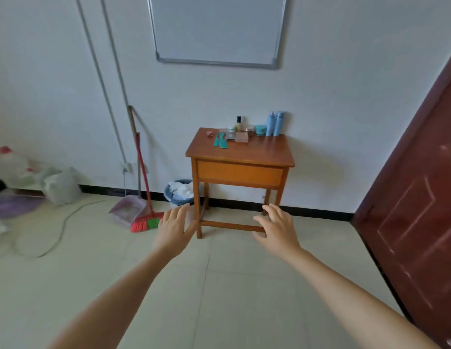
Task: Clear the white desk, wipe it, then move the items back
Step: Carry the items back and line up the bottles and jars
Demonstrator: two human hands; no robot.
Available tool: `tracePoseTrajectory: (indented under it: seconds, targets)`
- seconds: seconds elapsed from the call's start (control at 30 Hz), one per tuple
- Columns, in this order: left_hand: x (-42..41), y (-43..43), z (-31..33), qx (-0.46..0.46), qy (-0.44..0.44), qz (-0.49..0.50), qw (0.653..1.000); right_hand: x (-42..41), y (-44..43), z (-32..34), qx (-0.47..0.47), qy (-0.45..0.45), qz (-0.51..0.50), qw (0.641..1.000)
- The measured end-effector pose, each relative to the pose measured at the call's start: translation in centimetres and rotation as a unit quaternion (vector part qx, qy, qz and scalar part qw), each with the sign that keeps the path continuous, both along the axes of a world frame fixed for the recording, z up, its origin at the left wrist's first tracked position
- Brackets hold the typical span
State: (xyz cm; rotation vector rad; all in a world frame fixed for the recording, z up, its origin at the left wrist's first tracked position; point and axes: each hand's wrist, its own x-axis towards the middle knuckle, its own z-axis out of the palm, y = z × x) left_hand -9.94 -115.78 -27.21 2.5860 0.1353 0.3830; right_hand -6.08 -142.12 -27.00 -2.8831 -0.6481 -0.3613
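Head view: I see the wooden counter (259, 152) against the wall, well ahead of me. It carries 2 blue bottles (274, 123), a teal jar (260, 129) and a dark-capped bottle (238, 124) along its back edge. My left grip (175, 229) and right grip (279, 231) hover wide, fingers spread, holding nothing.

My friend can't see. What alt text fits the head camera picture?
Two bare, open hands, left hand and right hand, reach toward a small brown wooden desk against a white wall. Tall blue bottles and small jars stand at its back; a red-handled broom leans nearby.
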Motion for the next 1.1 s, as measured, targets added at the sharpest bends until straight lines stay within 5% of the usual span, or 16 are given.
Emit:
tracePoseTrajectory:
  seconds: [0.43, 0.63, 1.1]
  targets:
    - [5.9, 13.8, 8.5, 0.055, -0.087, 0.040, 0.994, 11.0, 16.0, 8.5, 0.021, -0.073, 0.081, 0.994]
    - [13.8, 18.3, 10.9, 0.037, -0.103, 0.052, 0.993, 19.2, 22.1, 9.5, 0.092, -0.035, 0.106, 0.989]
    - [30.0, 27.6, 4.6, -0.039, -0.048, 0.075, 0.995, 35.0, 30.8, 3.5, 0.053, 0.082, 0.088, 0.991]
